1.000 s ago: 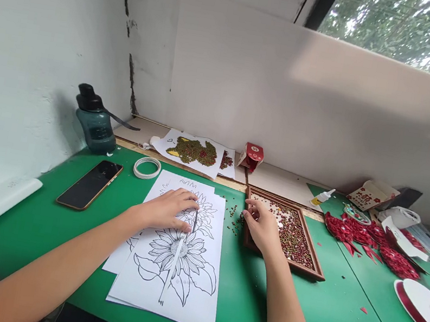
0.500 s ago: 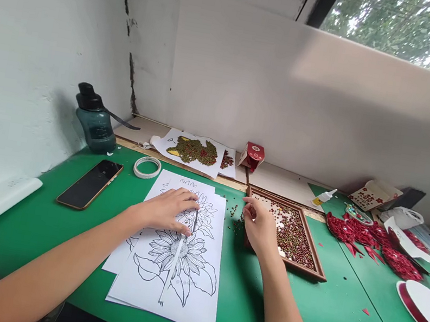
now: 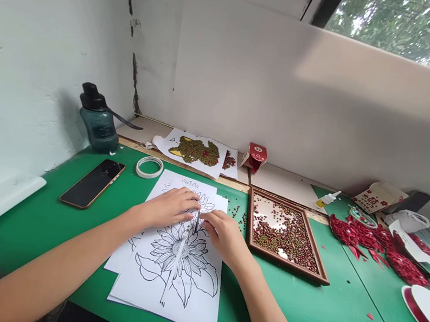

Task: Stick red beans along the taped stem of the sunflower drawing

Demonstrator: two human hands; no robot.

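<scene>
Over the sunflower drawing (image 3: 191,267), I had left hand (image 3: 172,208) and right hand (image 3: 227,237) close together; whether either's fingers gripped anything, I couldn't tell.

Daylight from window (image 3: 418,33), upper right; foliage beyond broken by blown-out white patches. Wall panel (image 3: 233,76) catches a pale band, grey shadow beneath. Bottle (image 3: 100,122) shadows the left wall. Glare spots inside tray (image 3: 283,260). Paper (image 3: 193,311) bright, drawing legible. Table (image 3: 11,242) dims lower left. Wide-angle stretch toward edges; far right soft.
</scene>
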